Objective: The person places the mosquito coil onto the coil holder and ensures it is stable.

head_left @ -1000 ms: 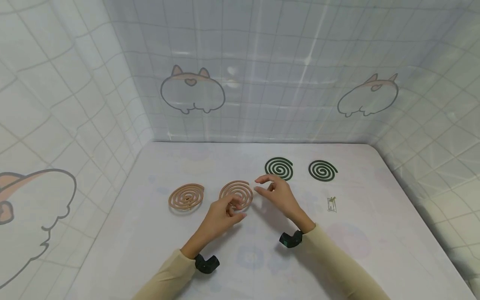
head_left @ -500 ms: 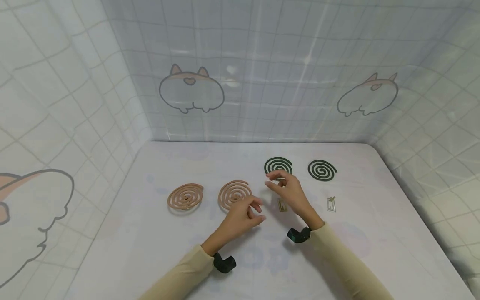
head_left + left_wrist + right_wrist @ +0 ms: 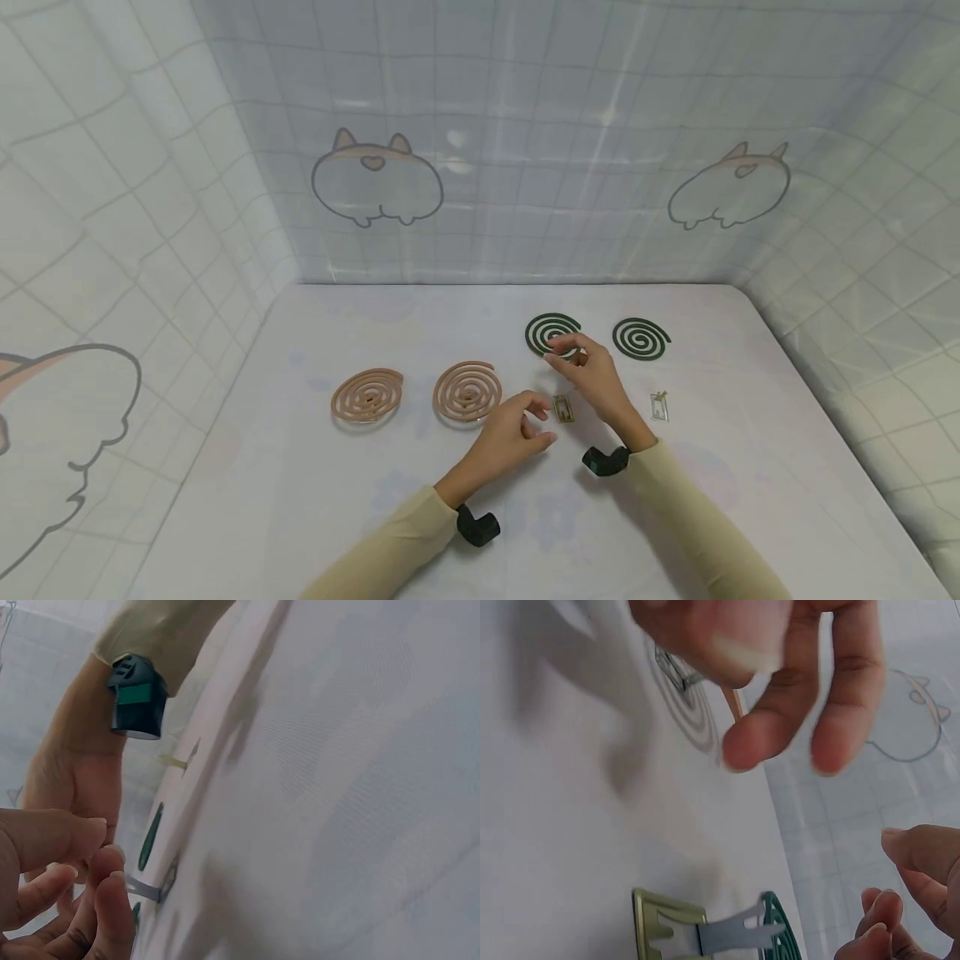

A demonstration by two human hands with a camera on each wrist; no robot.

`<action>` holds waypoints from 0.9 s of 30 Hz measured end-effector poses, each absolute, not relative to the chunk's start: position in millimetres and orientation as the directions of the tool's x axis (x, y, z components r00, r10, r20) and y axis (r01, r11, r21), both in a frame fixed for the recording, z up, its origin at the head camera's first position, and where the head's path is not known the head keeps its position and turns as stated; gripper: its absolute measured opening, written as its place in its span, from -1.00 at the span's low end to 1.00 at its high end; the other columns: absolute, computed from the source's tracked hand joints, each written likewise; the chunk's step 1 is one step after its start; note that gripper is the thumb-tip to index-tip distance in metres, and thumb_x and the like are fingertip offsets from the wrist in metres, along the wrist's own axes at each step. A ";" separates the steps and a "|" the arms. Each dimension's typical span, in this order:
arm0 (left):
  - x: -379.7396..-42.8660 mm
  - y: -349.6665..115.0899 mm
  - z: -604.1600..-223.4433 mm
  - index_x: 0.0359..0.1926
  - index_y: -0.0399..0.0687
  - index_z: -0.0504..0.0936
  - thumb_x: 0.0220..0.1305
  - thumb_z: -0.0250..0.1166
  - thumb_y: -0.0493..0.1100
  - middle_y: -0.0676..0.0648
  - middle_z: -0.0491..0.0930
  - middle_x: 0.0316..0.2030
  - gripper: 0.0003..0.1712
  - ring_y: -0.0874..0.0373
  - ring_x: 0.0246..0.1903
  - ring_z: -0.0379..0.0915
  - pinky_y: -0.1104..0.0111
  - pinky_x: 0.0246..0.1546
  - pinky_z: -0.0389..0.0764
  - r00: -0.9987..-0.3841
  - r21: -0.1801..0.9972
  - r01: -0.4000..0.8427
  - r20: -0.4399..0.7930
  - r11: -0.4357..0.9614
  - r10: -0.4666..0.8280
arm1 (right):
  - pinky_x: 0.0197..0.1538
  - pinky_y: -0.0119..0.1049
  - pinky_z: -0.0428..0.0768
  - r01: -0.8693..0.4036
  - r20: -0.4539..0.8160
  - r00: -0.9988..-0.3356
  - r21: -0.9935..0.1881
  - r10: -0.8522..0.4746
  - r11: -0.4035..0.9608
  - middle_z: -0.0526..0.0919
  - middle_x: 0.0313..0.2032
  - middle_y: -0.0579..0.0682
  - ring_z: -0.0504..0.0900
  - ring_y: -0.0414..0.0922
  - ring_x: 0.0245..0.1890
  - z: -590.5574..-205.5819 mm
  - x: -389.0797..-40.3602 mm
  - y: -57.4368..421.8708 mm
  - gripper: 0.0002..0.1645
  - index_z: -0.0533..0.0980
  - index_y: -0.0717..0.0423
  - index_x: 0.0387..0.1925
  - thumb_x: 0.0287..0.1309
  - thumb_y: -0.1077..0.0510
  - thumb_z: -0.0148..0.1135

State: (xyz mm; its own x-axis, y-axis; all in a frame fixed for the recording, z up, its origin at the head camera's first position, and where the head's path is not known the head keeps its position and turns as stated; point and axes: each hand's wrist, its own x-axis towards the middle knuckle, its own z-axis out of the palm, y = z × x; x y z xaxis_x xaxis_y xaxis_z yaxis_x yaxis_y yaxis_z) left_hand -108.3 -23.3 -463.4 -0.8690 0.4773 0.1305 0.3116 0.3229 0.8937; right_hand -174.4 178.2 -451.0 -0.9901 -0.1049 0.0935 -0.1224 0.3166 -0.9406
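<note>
Two brown mosquito coils, one left and one nearer the middle, sit raised on small metal stands. My left hand hovers beside the nearer one, fingers loosely bent and holding nothing. A gold-coloured metal stand with a raised prong lies just past its fingertips. My right hand hangs above the table, thumb and fingers apart, and overlaps a flat green mosquito coil in the head view. In the right wrist view, the right hand's fingers show at lower right.
Another green mosquito coil lies flat at the back right. A silver metal stand with its prong raised lies in front of it. The white-covered table meets sheeted walls at the back and sides.
My left hand has come away from the nearer brown coil and moved right. My right hand has also shifted right and slightly back, and the gold-coloured stand has come into view.
</note>
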 end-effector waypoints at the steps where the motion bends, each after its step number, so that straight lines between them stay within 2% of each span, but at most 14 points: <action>1: -108.4 -22.1 -464.5 0.11 -0.21 0.56 0.24 0.48 -0.25 -0.18 0.64 -0.07 -0.55 0.35 -0.50 0.50 0.44 -0.39 0.55 -0.874 0.895 0.304 0.125 0.327 0.470 | -0.51 -0.32 0.41 -0.119 0.092 -0.991 -0.943 -0.099 0.311 0.61 -0.07 0.02 0.44 -0.08 -0.48 -451.4 -175.3 179.1 -0.56 0.62 0.11 0.10 0.31 -0.02 0.42; 8: -109.8 -14.1 -473.8 0.13 -0.17 0.55 0.24 0.48 -0.27 -0.15 0.63 -0.05 -0.54 0.34 -0.53 0.50 0.44 -0.39 0.55 -0.902 0.906 0.263 0.109 0.331 0.419 | -0.58 -0.36 0.36 -0.098 0.089 -0.995 -0.952 -0.044 0.289 0.62 -0.11 0.01 0.38 -0.16 -0.53 -454.9 -181.8 185.2 -0.61 0.63 0.14 0.07 0.31 0.04 0.43; 14: -113.6 -6.1 -483.6 0.21 -0.13 0.47 0.22 0.49 -0.27 -0.13 0.60 -0.03 -0.43 0.38 -0.54 0.49 0.46 -0.36 0.55 -0.903 0.898 0.267 0.105 0.351 0.417 | -0.57 -0.37 0.36 -0.085 0.087 -0.996 -0.954 -0.008 0.288 0.63 -0.10 0.01 0.40 -0.19 -0.53 -461.3 -187.0 190.6 -0.60 0.63 0.15 0.06 0.30 0.03 0.43; 22: -117.2 1.1 -485.3 0.23 -0.07 0.45 0.20 0.50 -0.21 -0.11 0.61 -0.05 -0.38 0.37 -0.48 0.46 0.46 -0.35 0.53 -0.920 0.868 0.278 0.118 0.412 0.373 | -0.57 -0.34 0.43 -0.071 0.082 -0.996 -0.948 0.024 0.309 0.60 -0.07 0.03 0.43 -0.18 -0.52 -465.6 -194.8 198.2 -0.58 0.61 0.17 0.09 0.31 0.05 0.43; 27: -119.8 5.7 -486.7 0.21 -0.04 0.45 0.18 0.51 -0.19 -0.11 0.58 -0.02 -0.39 0.37 -0.46 0.43 0.46 -0.29 0.51 -0.919 0.841 0.297 0.123 0.452 0.375 | -0.55 -0.34 0.44 -0.047 0.067 -0.997 -0.931 0.043 0.361 0.61 -0.08 0.05 0.47 -0.12 -0.48 -467.3 -199.6 200.7 -0.64 0.63 0.09 0.06 0.30 0.05 0.44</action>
